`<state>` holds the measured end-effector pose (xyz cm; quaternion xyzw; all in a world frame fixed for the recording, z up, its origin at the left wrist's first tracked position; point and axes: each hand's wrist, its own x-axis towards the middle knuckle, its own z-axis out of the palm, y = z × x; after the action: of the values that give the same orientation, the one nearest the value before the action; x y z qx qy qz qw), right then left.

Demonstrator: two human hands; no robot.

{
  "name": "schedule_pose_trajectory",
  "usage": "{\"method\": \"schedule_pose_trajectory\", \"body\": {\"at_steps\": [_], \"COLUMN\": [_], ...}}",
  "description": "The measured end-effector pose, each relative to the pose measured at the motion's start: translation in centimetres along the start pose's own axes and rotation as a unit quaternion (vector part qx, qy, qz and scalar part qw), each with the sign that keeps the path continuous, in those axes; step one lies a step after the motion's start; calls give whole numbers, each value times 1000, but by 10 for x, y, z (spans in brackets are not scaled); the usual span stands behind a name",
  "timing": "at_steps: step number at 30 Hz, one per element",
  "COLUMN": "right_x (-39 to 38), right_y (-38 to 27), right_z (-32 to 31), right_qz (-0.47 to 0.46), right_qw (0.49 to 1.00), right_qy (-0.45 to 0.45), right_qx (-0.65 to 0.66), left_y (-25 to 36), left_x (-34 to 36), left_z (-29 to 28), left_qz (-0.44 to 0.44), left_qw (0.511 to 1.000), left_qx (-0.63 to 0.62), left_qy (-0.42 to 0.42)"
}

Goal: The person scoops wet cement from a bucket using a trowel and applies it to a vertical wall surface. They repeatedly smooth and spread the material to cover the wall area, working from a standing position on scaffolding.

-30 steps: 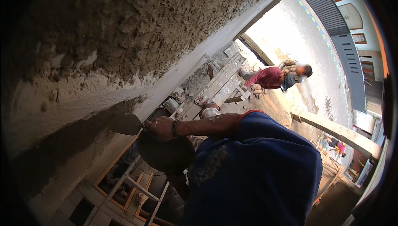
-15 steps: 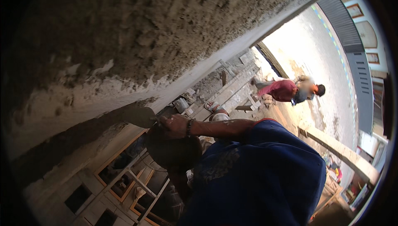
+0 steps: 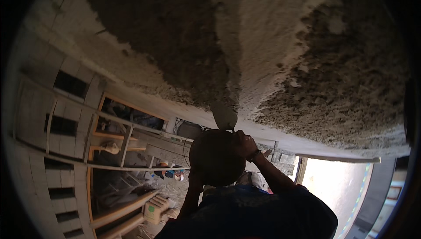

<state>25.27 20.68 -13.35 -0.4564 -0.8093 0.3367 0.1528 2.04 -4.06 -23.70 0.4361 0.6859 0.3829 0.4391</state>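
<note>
My right hand [image 3: 244, 144], with a dark bracelet at the wrist, is closed round the handle of a pointing trowel. The trowel's pale blade [image 3: 224, 116] points up and lies against or very near the lower end of a dark, wet-looking mortar patch [image 3: 175, 41] on the wall. Just below and left of that hand is a dark round pan [image 3: 218, 160]; its contents are too dark to make out. My left forearm [image 3: 189, 197] reaches up to the pan and holds it, though the fingers are hidden behind it.
A second rough mortar patch [image 3: 351, 72] lies right of a paler strip [image 3: 258, 37]. At left stand a pale ladder-like frame [image 3: 126, 147] and wooden-framed openings in a block wall. A carton [image 3: 152, 212] and a person [image 3: 169, 172] are lower left. Right is a bright opening [image 3: 331, 186].
My view has swung round, bringing more of the left side into sight; the co-worker in red has left it. The trowel blade, which pointed left, points up now. Both hands keep their hold.
</note>
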Motion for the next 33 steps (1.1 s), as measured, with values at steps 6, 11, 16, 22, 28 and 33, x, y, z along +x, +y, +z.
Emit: {"method": "schedule_pose_trajectory", "body": {"at_steps": [6, 11, 16, 22, 28, 33], "right_x": [23, 38, 53, 75, 113, 141], "right_y": [-5, -34, -53, -70, -95, -101], "right_z": [24, 27, 32, 44, 63, 107], "right_qz": [-137, -9, -15, 1, 17, -41], "right_qw": [970, 1000, 999, 998, 991, 988], "right_qy": [19, -17, -42, -46, -125, -144], "right_qx": [-199, -23, 13, 36, 47, 38], "left_y": [94, 74, 85, 63, 49, 31], "left_x": [4, 5, 11, 18, 18, 18], "left_z": [-4, -15, -37, -48, -62, -65], "left_qz": [-266, -236, -244, -212, -208, -224], "left_qw": [872, 864, 849, 846, 834, 782], "left_qx": [-361, -386, -403, -400, -407, -461], "left_qy": [197, 220, 238, 281, 308, 354]}}
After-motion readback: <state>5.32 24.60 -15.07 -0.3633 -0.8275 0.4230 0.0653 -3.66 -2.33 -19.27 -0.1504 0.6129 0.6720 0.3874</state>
